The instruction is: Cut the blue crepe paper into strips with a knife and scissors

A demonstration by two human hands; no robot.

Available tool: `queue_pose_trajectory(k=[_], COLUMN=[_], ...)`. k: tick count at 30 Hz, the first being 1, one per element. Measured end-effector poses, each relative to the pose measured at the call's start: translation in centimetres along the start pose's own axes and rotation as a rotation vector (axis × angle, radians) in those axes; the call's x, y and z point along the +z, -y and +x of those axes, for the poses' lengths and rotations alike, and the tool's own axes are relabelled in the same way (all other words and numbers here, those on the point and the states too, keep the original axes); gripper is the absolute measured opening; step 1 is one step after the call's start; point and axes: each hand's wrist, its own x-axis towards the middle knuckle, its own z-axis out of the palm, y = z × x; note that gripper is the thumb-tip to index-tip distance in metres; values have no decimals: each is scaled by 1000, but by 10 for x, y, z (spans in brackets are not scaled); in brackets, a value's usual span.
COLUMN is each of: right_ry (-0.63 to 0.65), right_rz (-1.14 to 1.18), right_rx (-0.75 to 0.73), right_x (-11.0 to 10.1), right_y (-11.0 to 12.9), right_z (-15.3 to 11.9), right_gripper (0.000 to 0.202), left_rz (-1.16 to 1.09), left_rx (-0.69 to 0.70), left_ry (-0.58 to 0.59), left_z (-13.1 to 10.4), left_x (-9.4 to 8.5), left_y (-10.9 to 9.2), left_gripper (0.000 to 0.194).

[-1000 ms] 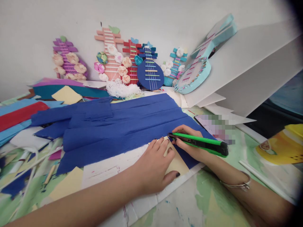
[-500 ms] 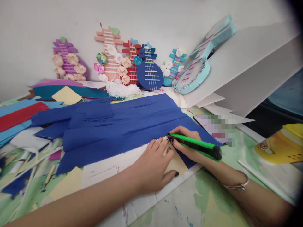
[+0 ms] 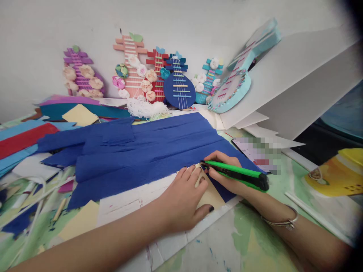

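Note:
My right hand (image 3: pixel 224 172) grips a green and black utility knife (image 3: pixel 236 173), its tip resting at the near edge of a wide sheet of blue crepe paper (image 3: pixel 141 151). My left hand (image 3: pixel 184 198) lies flat, fingers spread, pressing a tan cardboard template (image 3: pixel 211 194) onto the blue paper just left of the knife tip. Both rest on a white foam board (image 3: pixel 136 202) lying under the paper.
Several paper lute models (image 3: pixel 178 81) with flowers lean on the back wall. Large white foam boards (image 3: pixel 297 83) slope up at the right. Red and light blue paper strips (image 3: pixel 19 139) lie at the left, yellow paper (image 3: pixel 81 113) behind, a yellow printed sheet (image 3: pixel 337 173) at the right.
The knife and my right hand have drawn slightly back and left along the template's edge. My left hand has stayed pressed in place.

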Motion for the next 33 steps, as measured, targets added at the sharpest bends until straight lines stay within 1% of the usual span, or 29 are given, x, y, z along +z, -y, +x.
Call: queue_pose_trajectory(k=[4, 10, 20, 23, 27, 33], right_ry=[-13, -22, -21, -18, -32, -33], right_rz=[-23, -1, 3, 25, -1, -26], right_rx=[-16, 59, 8, 28, 57, 44], right_x=[0, -1, 2, 1, -1, -2], right_y=[2, 1, -2, -1, 2, 5], right_z=[1, -2, -1, -2, -3, -2], right_gripper=[18, 17, 16, 17, 17, 16], left_rz=[6, 15, 11, 17, 15, 4], left_rx=[1, 7, 1, -1, 1, -3], left_ry=[9, -10, 11, 11, 12, 4], left_z=[0, 0, 1, 0, 1, 0], left_x=[-1, 1, 0, 0, 0, 0], left_y=[0, 1, 0, 0, 0, 0], left_gripper=[56, 57, 57, 57, 58, 56])
